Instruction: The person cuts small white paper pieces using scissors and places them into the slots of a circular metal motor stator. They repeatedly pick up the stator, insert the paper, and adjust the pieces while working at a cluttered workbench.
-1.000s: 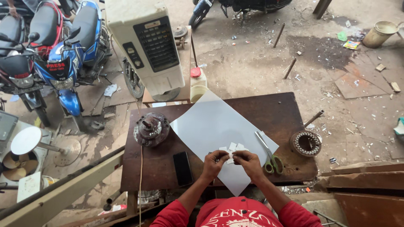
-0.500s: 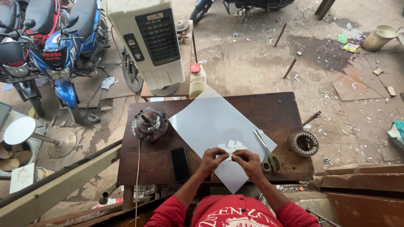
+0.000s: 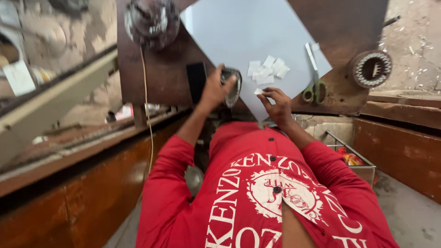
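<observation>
My left hand [image 3: 215, 88] grips a round metal motor part [image 3: 232, 85] and holds it at the near edge of the brown wooden table [image 3: 161, 73]. My right hand [image 3: 277, 104] pinches a small white paper slip [image 3: 258, 91] between its fingertips, right next to that part. A large pale grey sheet [image 3: 248, 32] lies diagonally on the table. A little pile of cut white paper slips [image 3: 267, 70] rests on it just beyond my hands. Scissors with green handles [image 3: 313, 87] lie on the sheet's right corner.
A black phone-like slab [image 3: 196, 80] lies left of my left hand. A motor part with a cord [image 3: 151, 20] sits at the table's far left, a round wound stator [image 3: 371, 69] at its right. A wire basket [image 3: 351, 158] stands below right. Wooden beams run along the left.
The view has dropped steeply toward my body. My left hand has taken up the round metal part, which was not in it before. My right hand now holds a single slip.
</observation>
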